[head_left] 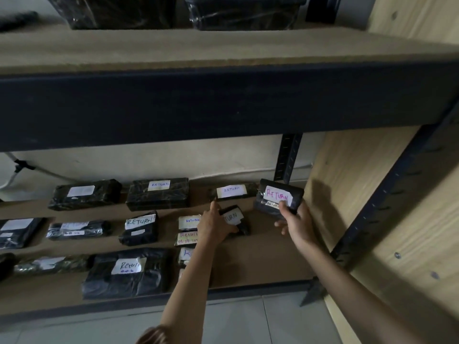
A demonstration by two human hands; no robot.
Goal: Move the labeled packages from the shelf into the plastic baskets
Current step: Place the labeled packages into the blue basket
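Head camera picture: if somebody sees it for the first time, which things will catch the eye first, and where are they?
First the right hand, holding up a black package with a pink RETURN label at the right end of the lower shelf. Just left of it, the left hand takes a smaller black package lying on the shelf. Further left lie rows of black packages with white RETURN labels.
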